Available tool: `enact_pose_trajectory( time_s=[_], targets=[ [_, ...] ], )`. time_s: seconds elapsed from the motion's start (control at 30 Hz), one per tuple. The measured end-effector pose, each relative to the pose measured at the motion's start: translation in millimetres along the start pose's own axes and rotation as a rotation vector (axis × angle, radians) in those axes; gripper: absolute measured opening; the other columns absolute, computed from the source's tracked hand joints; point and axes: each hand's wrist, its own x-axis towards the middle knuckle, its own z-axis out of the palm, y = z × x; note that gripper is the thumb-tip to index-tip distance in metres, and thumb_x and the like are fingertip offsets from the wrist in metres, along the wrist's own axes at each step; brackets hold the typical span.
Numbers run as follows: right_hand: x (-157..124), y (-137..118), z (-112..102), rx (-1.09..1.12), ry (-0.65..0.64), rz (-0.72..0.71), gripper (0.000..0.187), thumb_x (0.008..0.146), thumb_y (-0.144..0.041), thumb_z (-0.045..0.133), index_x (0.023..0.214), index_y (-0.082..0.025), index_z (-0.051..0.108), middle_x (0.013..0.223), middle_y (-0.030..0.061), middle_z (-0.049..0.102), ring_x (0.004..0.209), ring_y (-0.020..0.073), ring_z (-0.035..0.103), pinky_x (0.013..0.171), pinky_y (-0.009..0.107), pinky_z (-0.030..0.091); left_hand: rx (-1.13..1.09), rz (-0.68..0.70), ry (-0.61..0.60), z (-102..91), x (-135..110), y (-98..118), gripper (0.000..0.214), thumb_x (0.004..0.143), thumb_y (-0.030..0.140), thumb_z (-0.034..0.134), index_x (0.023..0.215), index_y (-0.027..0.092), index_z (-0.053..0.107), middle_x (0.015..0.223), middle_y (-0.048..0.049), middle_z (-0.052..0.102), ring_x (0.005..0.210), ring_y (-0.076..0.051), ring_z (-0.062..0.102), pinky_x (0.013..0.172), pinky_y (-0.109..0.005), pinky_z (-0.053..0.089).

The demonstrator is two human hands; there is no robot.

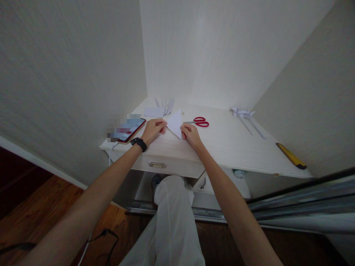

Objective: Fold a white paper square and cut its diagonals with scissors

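Between my hands is a white sheet of paper, folded into a triangle, above the white desktop. My left hand pinches its left corner, and a black watch is on that wrist. With closed fingers, my right hand grips the lower right corner. Just beyond the right hand lie red-handled scissors, their blades partly hidden behind the paper. Behind the left hand rest a flat white paper piece and several thin rolled paper sticks.
A phone or tablet with a white cable lies at the desk's left edge. To the right are folded paper shapes with long paper sticks and a yellow-and-black utility knife. A drawer handle shows at the desk's front.
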Motion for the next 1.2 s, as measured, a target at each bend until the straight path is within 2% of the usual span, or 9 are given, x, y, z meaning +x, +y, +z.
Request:
enact_pose_trajectory(
  time_s=[0.23, 0.47, 0.67, 0.87, 1.2],
  targets=[
    [-1, -4, 1, 0.012, 0.012, 0.007, 0.028, 0.083, -0.031, 0.051, 0.057, -0.021, 0.047, 0.045, -0.0052, 0.044, 0.045, 0.0105, 0.04, 0.05, 0.024, 0.031, 0.012, 0.032, -0.003, -1.2, 2, -5, 0.024, 0.076, 0.033, 0.061, 0.059, 0.016, 0.062, 0.049, 0.0004, 0.056, 0.046, -0.011, 0.05, 0.051, -0.023, 0.039],
    [-2, -4, 1, 0.006, -0.077, 0.025, 0.04, 0.089, -0.045, 0.048, 0.056, -0.021, 0.047, 0.044, -0.0037, 0.047, 0.046, 0.0113, 0.044, 0.054, 0.025, 0.036, 0.054, 0.052, 0.046, -4.2, 6, -15, 0.027, 0.079, 0.037, 0.059, 0.061, 0.017, 0.062, 0.05, -0.0001, 0.058, 0.048, -0.012, 0.051, 0.053, -0.024, 0.039],
    [-1, 0, 0, -0.011, -0.09, 0.003, 0.034, 0.087, -0.039, 0.05, 0.058, -0.021, 0.049, 0.045, -0.0046, 0.047, 0.046, 0.0111, 0.043, 0.054, 0.025, 0.034, 0.042, 0.058, 0.062, -4.4, 9, -21, 0.025, 0.079, 0.036, 0.059, 0.064, 0.017, 0.064, 0.051, 0.0001, 0.058, 0.047, -0.012, 0.051, 0.052, -0.024, 0.038],
    [-2, -4, -1, -0.041, -0.047, 0.001, 0.033, 0.085, -0.033, 0.05, 0.055, -0.02, 0.048, 0.045, -0.0039, 0.049, 0.047, 0.0117, 0.044, 0.056, 0.025, 0.035, 0.028, 0.041, 0.046, -3.3, 6, -13, 0.025, 0.077, 0.036, 0.06, 0.062, 0.016, 0.063, 0.049, 0.0, 0.057, 0.046, -0.012, 0.051, 0.052, -0.025, 0.038],
    [-1, 0, -1, -0.062, -0.043, -0.001, 0.032, 0.086, -0.034, 0.048, 0.058, -0.021, 0.048, 0.046, -0.0041, 0.049, 0.047, 0.0118, 0.044, 0.055, 0.025, 0.035, 0.004, 0.014, 0.042, -1.6, 3, -6, 0.024, 0.075, 0.035, 0.061, 0.06, 0.016, 0.062, 0.048, -0.0001, 0.056, 0.045, -0.012, 0.049, 0.05, -0.024, 0.038]
  ],
)
